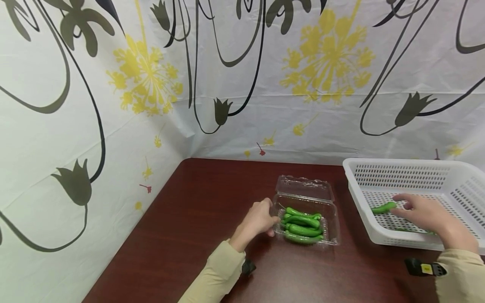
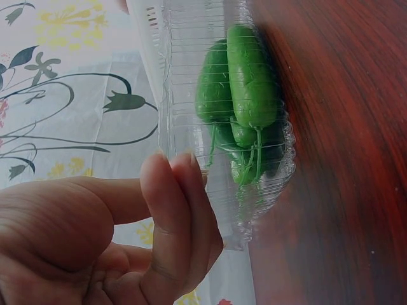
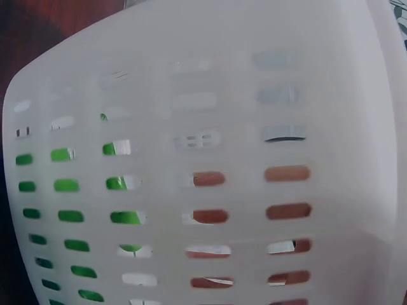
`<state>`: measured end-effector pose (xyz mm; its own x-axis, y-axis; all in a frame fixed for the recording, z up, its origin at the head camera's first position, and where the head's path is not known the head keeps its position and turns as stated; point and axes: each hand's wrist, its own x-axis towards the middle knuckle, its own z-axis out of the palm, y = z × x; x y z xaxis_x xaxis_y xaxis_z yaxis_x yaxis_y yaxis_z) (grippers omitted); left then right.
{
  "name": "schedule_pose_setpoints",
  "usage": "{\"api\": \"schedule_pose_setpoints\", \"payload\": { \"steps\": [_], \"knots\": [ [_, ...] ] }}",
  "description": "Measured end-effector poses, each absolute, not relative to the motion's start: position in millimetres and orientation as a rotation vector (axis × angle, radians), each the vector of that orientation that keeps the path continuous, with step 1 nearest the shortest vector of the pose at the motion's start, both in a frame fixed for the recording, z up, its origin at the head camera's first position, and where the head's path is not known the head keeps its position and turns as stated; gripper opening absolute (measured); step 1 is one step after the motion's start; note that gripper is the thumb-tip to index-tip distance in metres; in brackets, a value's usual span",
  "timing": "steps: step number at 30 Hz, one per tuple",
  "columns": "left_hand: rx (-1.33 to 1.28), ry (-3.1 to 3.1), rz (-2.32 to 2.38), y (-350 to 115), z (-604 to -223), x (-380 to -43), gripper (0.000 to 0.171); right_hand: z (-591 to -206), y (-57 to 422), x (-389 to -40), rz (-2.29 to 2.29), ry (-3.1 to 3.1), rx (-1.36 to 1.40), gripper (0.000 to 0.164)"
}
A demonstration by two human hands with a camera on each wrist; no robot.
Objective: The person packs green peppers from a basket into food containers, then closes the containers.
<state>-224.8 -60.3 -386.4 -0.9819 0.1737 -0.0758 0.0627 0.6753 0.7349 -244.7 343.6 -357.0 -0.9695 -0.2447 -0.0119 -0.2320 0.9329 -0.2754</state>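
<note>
My left hand (image 1: 257,219) holds the left edge of a clear plastic clamshell container (image 1: 329,225); its lid (image 1: 303,187) is tipped back. In the left wrist view, curled fingers (image 2: 172,216) meet the container's edge. Several green peppers (image 1: 303,221) lie side by side inside it. Over in the white basket (image 1: 358,210), my right hand (image 1: 426,214) has thumb and forefinger spread around the end of a green pepper (image 1: 382,208). From the right wrist, the basket wall (image 3: 159,159) hides most of that hand, with green and skin showing through its slots.
A dark reddish wooden table (image 1: 212,193) carries both the container and the basket. Patterned white sheeting (image 1: 242,84) hangs behind and along the left side. More green (image 1: 405,229) shows low in the basket, beneath the right hand.
</note>
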Motion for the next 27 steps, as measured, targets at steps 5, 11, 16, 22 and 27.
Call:
{"api": "schedule_pose_setpoints", "payload": {
  "steps": [5,11,16,22,27],
  "knots": [
    [0.194,2.743,1.198,-60.4,-386.6,-225.4,0.035,-358.9,345.2,-244.6,-0.456,3.003,-0.357,0.055],
    [0.195,2.743,1.192,-60.7,-387.3,-225.8,0.033,-360.6,347.6,-245.2,-0.504,2.949,-0.33,0.058],
    [0.188,2.74,1.188,-60.9,-387.1,-225.8,0.034,-361.9,347.8,-245.0,-0.514,2.913,-0.318,0.062],
    [0.188,2.742,1.182,-61.4,-387.6,-225.8,0.037,-363.4,346.8,-245.0,-0.524,2.873,-0.332,0.063],
    [0.191,2.75,1.172,-61.0,-387.9,-226.1,0.036,-365.3,347.3,-247.4,-0.533,2.823,-0.323,0.061]
  ]
}}
